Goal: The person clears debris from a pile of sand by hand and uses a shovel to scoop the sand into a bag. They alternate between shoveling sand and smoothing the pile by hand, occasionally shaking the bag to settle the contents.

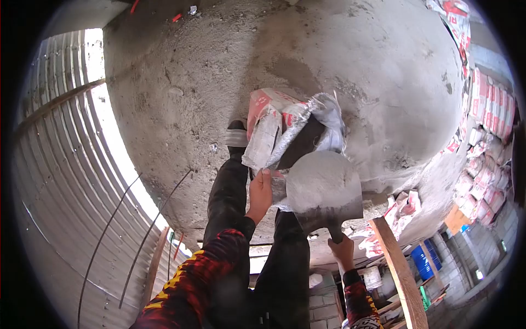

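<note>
A torn red and white sack (pixel 268 112) stands on the concrete floor in front of my legs, its mouth open and dark inside. My left hand (pixel 261 192) is closed on the near edge of the sack. Just right of it, my right hand (pixel 342 249) grips the short dark handle of a shovel (pixel 324 183). The shovel's broad grey blade, dusted with powder, lies at the near side of the sack's opening and hides part of it.
Corrugated metal sheeting (pixel 71 192) lines the left, with thin bent rods (pixel 156 233) before it. A wooden post (pixel 399 268) rises close on the right. Crumpled sacks (pixel 405 205), piled sacks (pixel 485 181) and a blue drum (pixel 426 260) stand farther right.
</note>
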{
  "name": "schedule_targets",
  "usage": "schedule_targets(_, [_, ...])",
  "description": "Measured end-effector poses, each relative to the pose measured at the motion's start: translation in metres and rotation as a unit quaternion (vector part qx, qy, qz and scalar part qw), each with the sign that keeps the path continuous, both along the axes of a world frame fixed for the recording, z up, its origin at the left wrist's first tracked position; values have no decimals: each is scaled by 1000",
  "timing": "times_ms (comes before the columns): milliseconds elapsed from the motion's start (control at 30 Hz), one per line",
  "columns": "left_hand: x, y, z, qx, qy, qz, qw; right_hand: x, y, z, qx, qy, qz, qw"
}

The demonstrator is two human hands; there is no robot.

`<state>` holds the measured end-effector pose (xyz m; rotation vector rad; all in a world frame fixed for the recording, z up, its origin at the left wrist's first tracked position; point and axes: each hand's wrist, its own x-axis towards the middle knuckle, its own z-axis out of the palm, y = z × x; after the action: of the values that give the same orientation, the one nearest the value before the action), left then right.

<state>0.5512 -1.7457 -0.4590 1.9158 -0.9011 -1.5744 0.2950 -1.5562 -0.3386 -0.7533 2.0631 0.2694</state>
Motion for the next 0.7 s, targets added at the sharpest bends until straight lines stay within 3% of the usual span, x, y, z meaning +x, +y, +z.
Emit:
schedule_targets(33, [3, -4, 2, 2, 4, 7, 1000, 3, -12, 0, 2, 4, 7, 1000])
schedule_targets(100, [8, -9, 8, 124, 52, -1, 991, 10, -32, 4, 52, 48, 49, 996])
schedule_targets(267, [16, -6, -5, 65, -19, -102, 993, 39, -76, 16, 76, 41, 130, 988])
schedule_targets(500, [26, -19, -1, 40, -18, -153, 987, 72, -97, 36, 103, -7, 36, 994])
schedule_targets(567, [29, -22, 0, 27, -21, -160, 987, 90, -130, 58, 138, -56, -91, 985])
schedule_targets(700, [35, -17, -9, 9, -4, -155, 988, 106, -163, 78, 54, -147, -176, 972])
